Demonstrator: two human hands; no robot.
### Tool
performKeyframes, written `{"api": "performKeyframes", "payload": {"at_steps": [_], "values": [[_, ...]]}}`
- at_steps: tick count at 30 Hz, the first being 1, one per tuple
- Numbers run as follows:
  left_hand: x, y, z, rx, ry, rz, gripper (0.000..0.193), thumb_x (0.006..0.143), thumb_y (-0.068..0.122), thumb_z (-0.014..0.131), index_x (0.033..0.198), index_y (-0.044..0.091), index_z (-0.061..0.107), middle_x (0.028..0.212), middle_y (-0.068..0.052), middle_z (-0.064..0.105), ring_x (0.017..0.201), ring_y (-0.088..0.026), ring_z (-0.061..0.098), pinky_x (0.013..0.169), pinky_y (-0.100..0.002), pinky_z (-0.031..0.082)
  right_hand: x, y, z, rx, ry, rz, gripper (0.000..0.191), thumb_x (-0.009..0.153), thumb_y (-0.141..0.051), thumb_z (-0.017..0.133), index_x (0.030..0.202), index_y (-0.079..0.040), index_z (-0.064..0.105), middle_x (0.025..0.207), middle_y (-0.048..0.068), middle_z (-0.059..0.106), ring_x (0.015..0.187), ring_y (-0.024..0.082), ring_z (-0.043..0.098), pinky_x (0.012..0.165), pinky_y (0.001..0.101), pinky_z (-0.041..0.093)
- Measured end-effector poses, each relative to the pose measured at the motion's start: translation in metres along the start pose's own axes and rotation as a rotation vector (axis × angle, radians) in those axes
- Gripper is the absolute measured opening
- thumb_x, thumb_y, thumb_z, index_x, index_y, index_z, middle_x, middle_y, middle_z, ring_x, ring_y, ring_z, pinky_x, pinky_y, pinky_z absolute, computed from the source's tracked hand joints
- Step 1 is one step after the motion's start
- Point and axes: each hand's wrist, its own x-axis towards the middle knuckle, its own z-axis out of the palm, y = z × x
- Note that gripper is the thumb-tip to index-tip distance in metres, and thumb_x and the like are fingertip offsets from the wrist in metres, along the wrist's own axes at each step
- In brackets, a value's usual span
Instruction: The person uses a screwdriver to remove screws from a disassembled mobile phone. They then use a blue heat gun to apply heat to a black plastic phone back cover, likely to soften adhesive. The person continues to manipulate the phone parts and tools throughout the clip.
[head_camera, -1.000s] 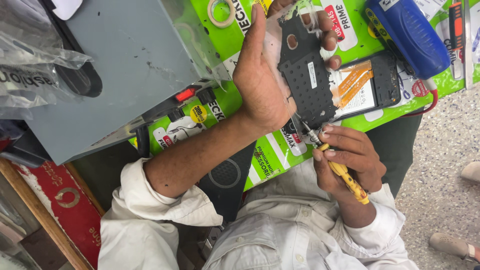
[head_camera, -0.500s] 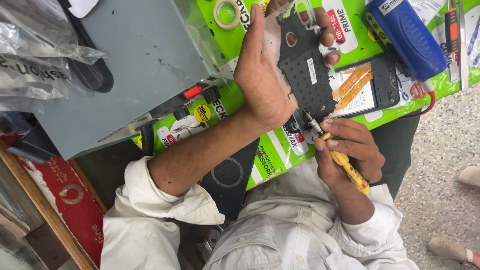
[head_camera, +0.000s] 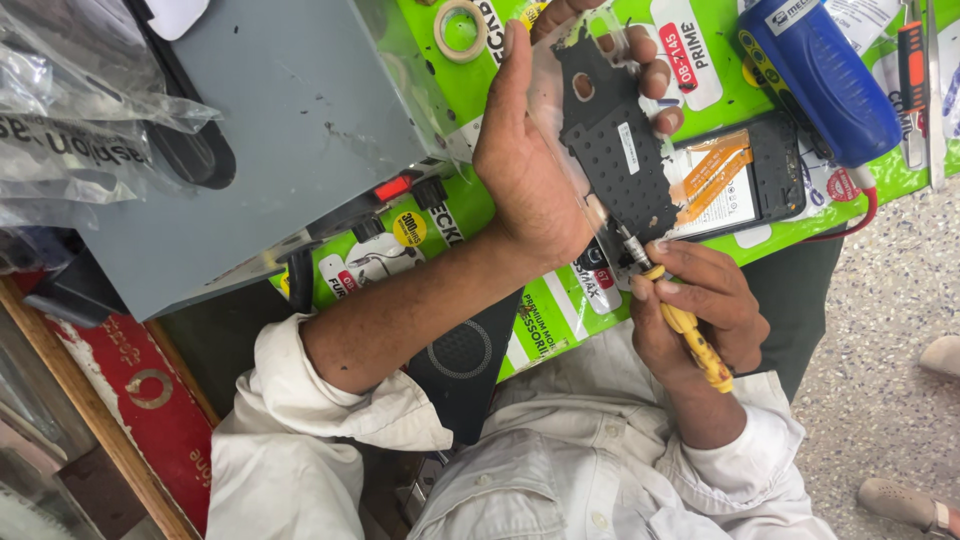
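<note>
My left hand (head_camera: 525, 170) is raised over the bench and holds a black phone inner plate (head_camera: 612, 150) with small holes, fingers curled over its top edge. My right hand (head_camera: 700, 305) grips a yellow-handled screwdriver (head_camera: 692, 335). The metal tip of the screwdriver touches the lower edge of the plate, close to my left palm. Under the plate an opened black phone (head_camera: 745, 185) with orange flex strips lies on the green mat (head_camera: 560, 320).
A grey metal box (head_camera: 260, 130) with knobs stands at the left, with clear plastic bags (head_camera: 70, 110) beside it. A blue tool (head_camera: 820, 75), a red-handled tool (head_camera: 910, 60) and a tape ring (head_camera: 462, 28) lie on the mat. Another person's shoe (head_camera: 905, 500) shows at bottom right.
Both hands keep their grip and stay almost in place. The screwdriver tip stays at the plate's lower edge; only the view shifts slightly.
</note>
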Motion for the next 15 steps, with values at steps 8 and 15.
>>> {"api": "performKeyframes", "payload": {"at_steps": [8, 15], "values": [[0.0, -0.002, -0.002, -0.003, 0.004, 0.081, 0.046, 0.121, 0.05, 0.041, 0.128, 0.006, 0.051, 0.109, -0.015, 0.058, 0.098, -0.023, 0.055, 0.086, -0.038, 0.046, 0.004, -0.005, 0.003, -0.047, -0.035, -0.016, 0.028, 0.095, 0.004, 0.08, 0.104, -0.003, 0.055, 0.112, 0.02, 0.072, 0.107, 0.035, 0.074, 0.095, 0.0398, 0.062], [-0.004, -0.009, -0.004, 0.009, 0.038, 0.185, 0.039, 0.121, 0.044, 0.043, 0.127, 0.005, 0.049, 0.105, -0.015, 0.054, 0.094, -0.023, 0.053, 0.082, -0.038, 0.045, 0.014, -0.013, 0.011, -0.107, -0.038, -0.113, 0.028, 0.091, 0.006, 0.081, 0.103, -0.003, 0.058, 0.107, 0.02, 0.072, 0.106, 0.038, 0.074, 0.096, 0.0442, 0.062]]}}
